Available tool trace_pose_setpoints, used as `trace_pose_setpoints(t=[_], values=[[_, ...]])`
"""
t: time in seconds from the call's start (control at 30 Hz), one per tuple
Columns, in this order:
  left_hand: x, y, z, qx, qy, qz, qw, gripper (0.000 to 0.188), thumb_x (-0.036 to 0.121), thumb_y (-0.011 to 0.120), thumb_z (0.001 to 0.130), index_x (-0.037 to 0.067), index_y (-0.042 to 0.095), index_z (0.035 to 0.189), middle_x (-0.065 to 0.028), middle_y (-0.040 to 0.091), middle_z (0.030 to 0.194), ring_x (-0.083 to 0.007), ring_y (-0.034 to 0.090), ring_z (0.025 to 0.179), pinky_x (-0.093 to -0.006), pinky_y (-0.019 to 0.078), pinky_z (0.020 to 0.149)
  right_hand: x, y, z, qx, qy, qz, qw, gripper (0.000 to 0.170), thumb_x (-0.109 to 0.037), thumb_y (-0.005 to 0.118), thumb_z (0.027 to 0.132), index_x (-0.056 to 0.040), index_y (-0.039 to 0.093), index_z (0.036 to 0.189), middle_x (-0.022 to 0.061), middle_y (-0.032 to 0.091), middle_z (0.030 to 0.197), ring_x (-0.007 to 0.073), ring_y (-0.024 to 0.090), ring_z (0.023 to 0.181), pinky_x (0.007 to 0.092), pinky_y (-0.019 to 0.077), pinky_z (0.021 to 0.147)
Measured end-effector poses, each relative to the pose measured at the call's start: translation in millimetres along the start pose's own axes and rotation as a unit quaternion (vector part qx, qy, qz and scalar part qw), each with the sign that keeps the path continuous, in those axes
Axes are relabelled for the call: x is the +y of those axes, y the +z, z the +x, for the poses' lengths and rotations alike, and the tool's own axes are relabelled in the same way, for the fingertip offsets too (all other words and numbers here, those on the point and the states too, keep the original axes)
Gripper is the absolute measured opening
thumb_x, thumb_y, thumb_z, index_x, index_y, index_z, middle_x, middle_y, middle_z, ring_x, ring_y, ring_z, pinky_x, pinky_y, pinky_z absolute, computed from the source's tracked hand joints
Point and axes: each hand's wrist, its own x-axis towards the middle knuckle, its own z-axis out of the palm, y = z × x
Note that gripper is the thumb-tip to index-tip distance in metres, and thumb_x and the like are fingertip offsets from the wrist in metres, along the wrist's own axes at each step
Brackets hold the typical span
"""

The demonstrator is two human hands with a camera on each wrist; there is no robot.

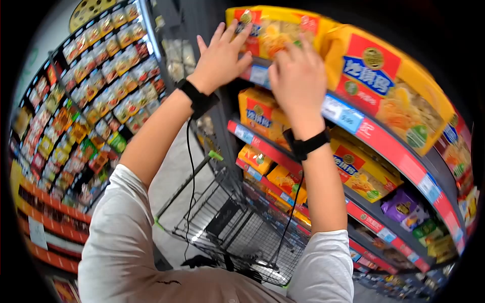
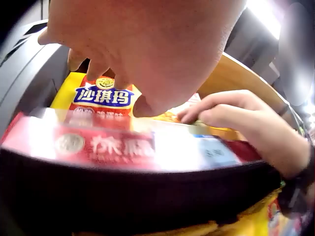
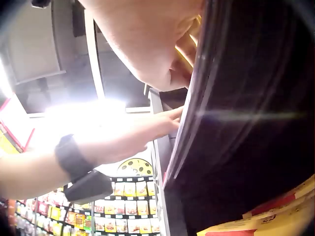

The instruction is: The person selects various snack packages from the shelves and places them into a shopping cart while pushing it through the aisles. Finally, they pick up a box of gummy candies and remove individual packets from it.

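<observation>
A yellow and red package of sachima (image 1: 270, 36) sits at the left end of the upper shelf. My left hand (image 1: 218, 59) is over its left side, fingers spread and fairly straight. At the package's right part is my right hand (image 1: 299, 81), blurred, with its fingers reaching onto the front. In the left wrist view, the fingertips of my right hand (image 2: 246, 113) touch the pack's lower front, just above the shelf's price strip (image 2: 108, 147). Neither hand is curled round the package. A larger sachima bag (image 1: 374, 76) stands directly to the right.
Lower shelves hold more yellow sachima packs (image 1: 260, 116) and a purple bag (image 1: 404, 208). Below my arms stands a wire shopping cart (image 1: 227, 227) with green-tipped handle ends. Across the aisle at left is a rack of hanging snack packets (image 1: 101, 65). Cables hang from both wrist straps.
</observation>
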Motion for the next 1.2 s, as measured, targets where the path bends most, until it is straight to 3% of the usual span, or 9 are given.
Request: trace_pose_setpoints(t=[0.23,0.43,0.5,0.57,0.63,0.77,0.87,1.03,1.2], values=[[-34.9,-56.5,-250.3,-0.203,-0.127,-0.081,0.967,0.055,0.021,0.065,0.087,0.017,0.051,0.14,-0.0194,0.031,0.156,-0.0431,0.027,0.144,-0.0564,0.0257,0.114,6.1,6.0,-4.7,0.022,-0.043,-0.016,0.999,0.019,-0.027,0.064,0.085,-0.0096,0.069,0.079,0.0084,0.07,0.082,0.0256,0.067,0.079,0.0388,0.052,0.067],[-97.3,-152.1,-507.3,-0.239,-0.398,-0.038,0.885,0.026,0.015,0.064,0.084,0.01,0.069,0.11,-0.0189,0.052,0.14,-0.0409,0.047,0.128,-0.045,0.0409,0.106,12.2,10.7,-11.7,-0.089,0.057,-0.044,0.993,0.031,-0.036,0.06,0.095,-0.0149,0.072,0.115,0.0099,0.073,0.099,0.0273,0.07,0.089,0.0346,0.0534,0.071],[-109.7,-184.9,-556.7,-0.215,-0.463,-0.034,0.859,0.025,0.014,0.064,0.084,0.01,0.07,0.108,-0.0188,0.054,0.138,-0.0402,0.049,0.126,-0.0449,0.0418,0.104,6.2,8.2,-9.7,-0.105,0.042,-0.098,0.989,0.025,-0.028,0.064,0.094,-0.0086,0.073,0.108,0.0106,0.073,0.098,0.0267,0.07,0.088,0.0356,0.0537,0.074],[-124.1,-205.8,-597.4,-0.189,-0.521,-0.033,0.832,0.024,0.013,0.064,0.083,0.01,0.071,0.106,-0.0188,0.056,0.135,-0.0395,0.051,0.123,-0.0449,0.0426,0.103,27.6,9.4,-7.5,-0.029,-0.083,0.019,0.996,0.021,-0.018,0.062,0.096,-0.0029,0.071,0.108,0.0135,0.073,0.098,0.0267,0.069,0.087,0.035,0.0536,0.075],[-146.7,-222.8,-632.4,-0.167,-0.526,-0.042,0.833,0.02,0.012,0.064,0.083,0.009,0.071,0.102,-0.0179,0.06,0.129,-0.0376,0.055,0.119,-0.0439,0.0439,0.101,31.5,-10.4,-13.1,-0.024,-0.068,0.007,0.997,0.02,-0.012,0.06,0.098,0.0014,0.069,0.109,0.0139,0.072,0.095,0.0248,0.069,0.085,0.0335,0.0536,0.076],[-176.2,-238.1,-688.5,-0.094,-0.536,-0.103,0.833,0.013,0.011,0.063,0.084,0.006,0.071,0.092,-0.0138,0.068,0.114,-0.0348,0.06,0.107,-0.0437,0.0467,0.095,-83.0,-53.1,-52.9,-0.188,0.122,0.114,0.968,0.028,-0.021,0.054,0.102,0.0025,0.069,0.106,0.0098,0.071,0.085,0.0162,0.065,0.077,0.0315,0.0516,0.07],[-198.4,-250.9,-719.2,-0.086,-0.55,-0.12,0.822,0.014,0.011,0.061,0.086,0.005,0.071,0.093,-0.0145,0.069,0.113,-0.034,0.062,0.108,-0.0411,0.0476,0.095,-203.7,-45.0,-113.0,-0.312,0.146,0.234,0.909,0.022,-0.014,0.057,0.097,0.0026,0.069,0.104,0.0112,0.071,0.09,0.0176,0.066,0.081,0.0312,0.0518,0.072],[-223.1,-278.2,-741.2,-0.062,-0.56,-0.145,0.813,0.014,0.011,0.06,0.087,0.005,0.071,0.093,-0.014,0.07,0.11,-0.0325,0.063,0.105,-0.0399,0.0493,0.09,-383.0,9.4,-256.5,-0.547,0.262,0.416,0.677,0.016,-0.012,0.063,0.091,-0.0011,0.071,0.1,0.0067,0.07,0.077,0.0075,0.06,0.069,0.0273,0.0495,0.065],[-227.7,-250.3,-800.0,-0.026,-0.677,-0.182,0.713,0.018,0.014,0.061,0.089,0.003,0.072,0.097,-0.0151,0.072,0.099,-0.0319,0.068,0.096,-0.0375,0.0516,0.083,-467.0,36.4,-327.6,-0.531,0.271,0.413,0.689,0.017,-0.008,0.06,0.092,0.0018,0.07,0.102,0.0081,0.074,0.087,0.0109,0.068,0.08,0.0253,0.0522,0.071]])
